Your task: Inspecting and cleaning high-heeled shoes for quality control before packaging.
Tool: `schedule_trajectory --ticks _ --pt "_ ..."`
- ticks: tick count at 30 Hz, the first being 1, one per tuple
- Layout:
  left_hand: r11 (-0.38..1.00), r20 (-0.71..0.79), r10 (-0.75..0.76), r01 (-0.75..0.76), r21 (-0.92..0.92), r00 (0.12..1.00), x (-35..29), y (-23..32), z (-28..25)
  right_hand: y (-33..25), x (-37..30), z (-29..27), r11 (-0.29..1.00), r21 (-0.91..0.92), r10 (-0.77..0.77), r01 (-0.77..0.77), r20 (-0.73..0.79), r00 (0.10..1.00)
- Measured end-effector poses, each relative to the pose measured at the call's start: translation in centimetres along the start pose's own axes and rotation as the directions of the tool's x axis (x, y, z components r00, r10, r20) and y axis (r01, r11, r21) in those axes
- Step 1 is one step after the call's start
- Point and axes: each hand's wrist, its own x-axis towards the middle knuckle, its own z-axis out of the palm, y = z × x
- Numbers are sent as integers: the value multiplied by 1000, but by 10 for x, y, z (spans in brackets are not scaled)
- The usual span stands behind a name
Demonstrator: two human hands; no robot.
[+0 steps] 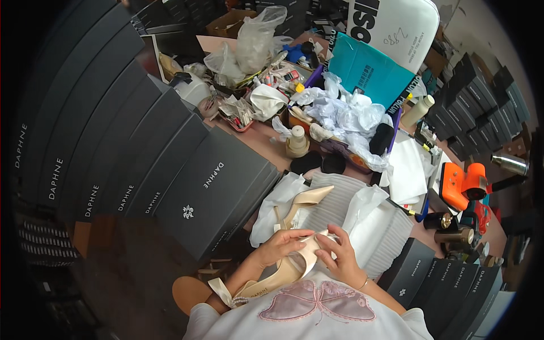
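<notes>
A cream pointed-toe shoe (pixel 281 276) lies close against my body, its insole facing up. At its heel end is a strap with a row of pearl-like beads. My left hand (pixel 279 247) grips the toe end from the left, fingers curled. My right hand (pixel 340 256) has its bent fingers pressed on the toe from the other side; the fingertips of both hands nearly meet there. Just beyond, a matching cream heeled shoe (pixel 309 199) rests on its side on white tissue paper (pixel 272 209), over a pale ribbed cloth (pixel 345 192).
Dark grey shoe boxes (pixel 221 187) stack up at the left; more boxes (pixel 436 283) stand at the lower right. A purple-edged bin (pixel 395 127) holds crumpled white paper. Beyond the cloth stands a cream bottle (pixel 297 141). An orange tool (pixel 462 184) lies at the right.
</notes>
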Motion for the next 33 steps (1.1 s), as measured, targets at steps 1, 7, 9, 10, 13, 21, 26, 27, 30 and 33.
schedule_trajectory --ticks 1,7,9,10,13,21,26,27,30,33 --pt "1000 12 -19 19 -3 1000 1 -2 -4 4 -1 0 1000 3 2 -2 16 1000" --pt "996 64 -18 12 91 998 -1 5 -2 29 40 -25 986 45 157 -158 28 987" --pt "985 56 -31 21 173 998 -1 6 -3 37 78 -31 996 64 68 -66 -31 997" --pt "983 50 -31 21 180 998 -1 5 -4 42 99 -32 997 73 24 -19 -64 998" --pt "981 28 -36 30 190 999 -5 9 -8 52 176 -15 982 9 -184 187 -127 975" --pt "994 -35 -10 14 108 999 -16 -3 -28 108 284 37 903 -284 -356 322 -77 931" --pt "995 -44 27 -23 92 999 -20 -15 -37 126 282 57 844 -430 -352 321 9 936" --pt "998 -39 12 -10 65 999 -22 -16 -38 126 280 60 842 -435 -354 319 0 935" --pt "993 28 47 -49 110 999 -26 -14 -39 143 279 64 852 -422 -352 309 -27 936" --pt "952 78 79 -98 289 994 -27 -5 -34 158 287 60 901 -313 -335 301 -60 940"
